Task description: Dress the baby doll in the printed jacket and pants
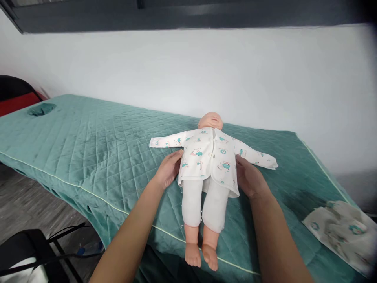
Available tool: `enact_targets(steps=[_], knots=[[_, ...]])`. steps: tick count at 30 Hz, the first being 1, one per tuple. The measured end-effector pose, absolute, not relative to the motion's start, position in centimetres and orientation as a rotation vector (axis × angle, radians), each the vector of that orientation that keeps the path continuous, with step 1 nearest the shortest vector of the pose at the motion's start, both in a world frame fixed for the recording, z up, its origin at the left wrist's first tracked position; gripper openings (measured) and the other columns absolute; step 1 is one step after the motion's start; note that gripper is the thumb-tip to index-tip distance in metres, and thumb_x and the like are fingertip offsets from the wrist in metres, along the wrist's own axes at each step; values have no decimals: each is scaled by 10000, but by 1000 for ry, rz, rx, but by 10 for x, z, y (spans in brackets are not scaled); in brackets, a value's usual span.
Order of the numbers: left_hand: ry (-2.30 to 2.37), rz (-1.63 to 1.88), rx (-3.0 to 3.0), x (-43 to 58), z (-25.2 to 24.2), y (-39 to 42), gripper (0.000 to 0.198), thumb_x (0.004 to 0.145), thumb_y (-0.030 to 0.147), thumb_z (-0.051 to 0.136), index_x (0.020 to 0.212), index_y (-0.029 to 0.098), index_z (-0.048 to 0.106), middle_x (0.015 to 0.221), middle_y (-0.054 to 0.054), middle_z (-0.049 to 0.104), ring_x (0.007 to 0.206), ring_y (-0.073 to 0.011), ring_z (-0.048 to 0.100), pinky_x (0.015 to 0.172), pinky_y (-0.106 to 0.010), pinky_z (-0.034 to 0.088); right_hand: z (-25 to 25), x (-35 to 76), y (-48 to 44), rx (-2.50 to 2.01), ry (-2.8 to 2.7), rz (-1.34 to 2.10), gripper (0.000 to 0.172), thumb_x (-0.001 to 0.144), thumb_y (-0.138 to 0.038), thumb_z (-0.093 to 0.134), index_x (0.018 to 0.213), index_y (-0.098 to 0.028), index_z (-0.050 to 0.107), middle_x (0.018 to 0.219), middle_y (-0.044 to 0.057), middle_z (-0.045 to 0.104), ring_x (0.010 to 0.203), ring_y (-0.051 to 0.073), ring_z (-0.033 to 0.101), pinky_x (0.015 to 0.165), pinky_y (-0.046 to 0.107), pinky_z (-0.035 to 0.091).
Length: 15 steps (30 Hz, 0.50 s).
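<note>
Two garments already sit on the baby doll [209, 157], which lies face up at the centre of the frame on a green quilted cover [88, 137]. The printed shirt [206, 151] is closed down the front with its sleeves spread, and white trousers [191, 204] cover the legs. The feet are bare, and another printed cloth [338, 232] lies untouched at the lower right. The left hand [168, 169], open and flat, touches the shirt at the doll's waist. The right hand [249, 177], equally open, rests against the opposite side, gripping nothing.
</note>
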<state>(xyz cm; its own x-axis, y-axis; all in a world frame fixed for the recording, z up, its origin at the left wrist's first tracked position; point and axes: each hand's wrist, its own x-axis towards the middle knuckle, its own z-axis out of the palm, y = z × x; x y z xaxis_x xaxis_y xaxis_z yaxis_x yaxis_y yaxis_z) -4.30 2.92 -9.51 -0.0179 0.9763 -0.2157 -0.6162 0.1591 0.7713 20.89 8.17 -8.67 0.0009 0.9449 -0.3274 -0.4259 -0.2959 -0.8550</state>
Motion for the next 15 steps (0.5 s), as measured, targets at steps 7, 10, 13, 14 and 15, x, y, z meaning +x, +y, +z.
enact_targets(steps=[7, 10, 13, 14, 15], knots=[[750, 1248, 357, -28, -101, 52, 416, 877, 400, 718, 1168, 103, 713, 1073, -145, 785, 1032, -289, 742, 1013, -445, 577, -85, 195, 85, -996, -631, 1723, 250, 937, -233, 561, 1120, -163, 715, 987, 55, 789, 898, 234, 757, 840, 404, 638], [718, 1227, 329, -27, -99, 58, 405, 882, 372, 712, 1177, 95, 702, 1094, -154, 781, 1048, -293, 741, 1033, -449, 569, -83, 190, 81, -909, -675, 1731, 287, 913, -265, 599, 1162, -169, 704, 1072, 54, 782, 964, 242, 748, 866, 402, 631], [696, 1228, 326, -25, -97, 64, 381, 885, 346, 708, 1170, 94, 702, 1100, -154, 780, 1065, -295, 737, 1053, -452, 557, -81, 188, 79, -872, -660, 1701, 307, 898, -286, 611, 1177, -191, 698, 1079, 47, 783, 1008, 258, 736, 877, 417, 630], [688, 1230, 329, -24, -97, 66, 369, 887, 341, 705, 1162, 95, 704, 1095, -150, 782, 1067, -292, 737, 1059, -448, 554, -80, 188, 80, -876, -644, 1695, 302, 898, -293, 611, 1169, -194, 698, 1043, 49, 788, 1001, 265, 736, 870, 427, 632], [680, 1235, 332, -22, -97, 69, 357, 888, 338, 703, 1151, 96, 708, 1085, -146, 785, 1065, -289, 738, 1062, -443, 552, -79, 188, 81, -886, -626, 1699, 295, 899, -300, 607, 1159, -194, 699, 999, 54, 791, 988, 272, 737, 860, 437, 635]])
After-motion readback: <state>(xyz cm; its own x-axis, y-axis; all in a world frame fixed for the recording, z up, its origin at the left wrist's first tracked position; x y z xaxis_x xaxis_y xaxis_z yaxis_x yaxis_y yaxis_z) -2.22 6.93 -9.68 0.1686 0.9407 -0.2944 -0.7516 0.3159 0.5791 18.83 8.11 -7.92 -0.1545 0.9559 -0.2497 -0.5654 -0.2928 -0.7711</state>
